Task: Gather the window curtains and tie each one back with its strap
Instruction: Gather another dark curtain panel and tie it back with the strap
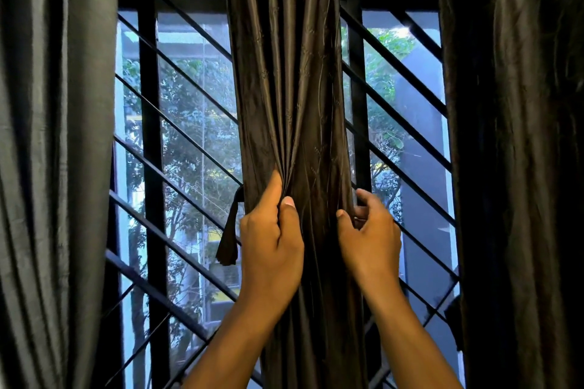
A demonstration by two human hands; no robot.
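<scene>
My left hand [268, 249] has its grip closed on the middle curtain [290, 88], a dark brown, satiny panel with a faint stitched vine pattern: thumb and forefinger pinch a tuck of pleats at the panel's left side, and the folds fan upward from that pinch. My right hand [369, 237] curls round the opposite edge, fingers hooked behind the cloth and thumb in front, so the bunched fabric sits between my two hands at about mid-height of the window.

Just left of my left hand, the curtain's own strap [228, 237], a narrow band of the same dark cloth, hangs loose from behind the panel's edge, its free end dangling and tied to nothing. So I judge the gathering is nearly done and the tying has not begun.

The cloth looks light, soft and slick; pleats will likely slide out if I loosen either hold. I think it best to keep one hand clamped round the whole bunch while the other takes the strap near its free end.

Behind the panel stands a window with a black metal grille of slanted bars [177, 123], green trees outside. A grey-green curtain [53, 151] hangs at far left and another dark brown one [518, 151] at far right, both well apart from my hands.
</scene>
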